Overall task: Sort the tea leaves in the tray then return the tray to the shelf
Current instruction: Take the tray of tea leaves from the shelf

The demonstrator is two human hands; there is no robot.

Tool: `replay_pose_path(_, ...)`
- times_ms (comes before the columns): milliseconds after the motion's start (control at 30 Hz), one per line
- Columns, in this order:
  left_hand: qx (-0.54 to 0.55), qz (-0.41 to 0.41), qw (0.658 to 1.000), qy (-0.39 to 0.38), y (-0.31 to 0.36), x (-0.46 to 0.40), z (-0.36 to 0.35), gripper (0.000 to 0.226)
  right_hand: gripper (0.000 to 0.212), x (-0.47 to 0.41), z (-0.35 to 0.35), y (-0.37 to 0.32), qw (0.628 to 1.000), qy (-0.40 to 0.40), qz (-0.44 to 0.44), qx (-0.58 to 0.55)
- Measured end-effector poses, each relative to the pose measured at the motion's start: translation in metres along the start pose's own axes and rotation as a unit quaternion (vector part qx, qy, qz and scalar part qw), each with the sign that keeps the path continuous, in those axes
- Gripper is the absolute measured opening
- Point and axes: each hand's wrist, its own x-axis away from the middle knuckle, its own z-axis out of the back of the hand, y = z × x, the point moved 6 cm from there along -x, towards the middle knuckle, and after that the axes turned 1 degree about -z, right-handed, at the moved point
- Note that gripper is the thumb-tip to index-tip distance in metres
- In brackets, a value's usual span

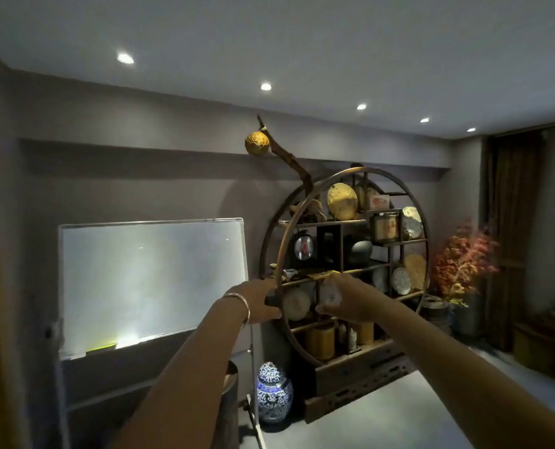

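At the shelf: both arms reach to the round wooden shelf (347,270).
Tray: a yellowish tray (323,273) on the middle ledge, just above both hands.
Left hand (260,301): grip unclear, at the ring's left edge.
Right hand (350,299): fingers loose, touching the tray's front edge.

Both arms were stretched forward and up, away from the body, the forearms bare and converging toward the far middle of the scene. The left hand (259,298) was at the left, its wrist ringed by a thin bangle (241,308); its back faced the camera and its fingers were hidden on the far side, so their curl could not be told. The right hand (350,298) was just to the right of it, slightly apart, palm turned left, with the thumb low and the fingers raised and loosely bent. Both hands were blurred.
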Motion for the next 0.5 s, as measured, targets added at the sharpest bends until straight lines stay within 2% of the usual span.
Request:
replay_pose_path(233,0.018,-0.066,0.998,-0.013,-0.065,-0.163,-0.035,0.063,0.065,-0.139,-0.044,0.064,0.998,-0.003,-0.069,-0.015)
replay_pose_path(333,0.021,-0.081,0.996,-0.018,-0.091,-0.232,-0.044,0.053,0.064,-0.198,-0.057,0.098,0.995,0.011,-0.096,-0.029)
replay_pose_path(500,-0.035,-0.114,0.993,-0.017,-0.120,-0.325,-0.069,0.047,0.063,-0.268,-0.088,0.149,0.993,-0.008,-0.114,-0.003)
